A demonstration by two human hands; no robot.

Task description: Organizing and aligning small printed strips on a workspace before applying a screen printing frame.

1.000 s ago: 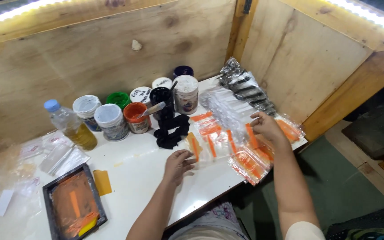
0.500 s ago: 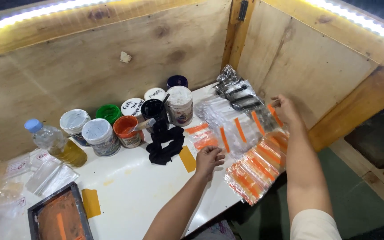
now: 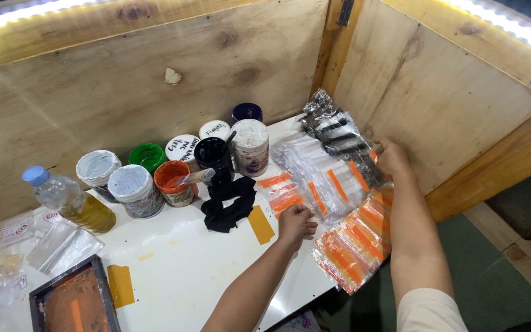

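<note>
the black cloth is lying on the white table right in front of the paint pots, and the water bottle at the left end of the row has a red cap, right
Not quite. The head view shows the bottle at the left end of the row with a light blue cap, not a red one. The rest holds: the black cloth lies on the white table right in front of the paint pots.

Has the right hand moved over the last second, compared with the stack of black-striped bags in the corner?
Yes. The right hand has moved away from the person toward the black-striped bags, from the orange-striped bags up to the black ones' edge.
</note>
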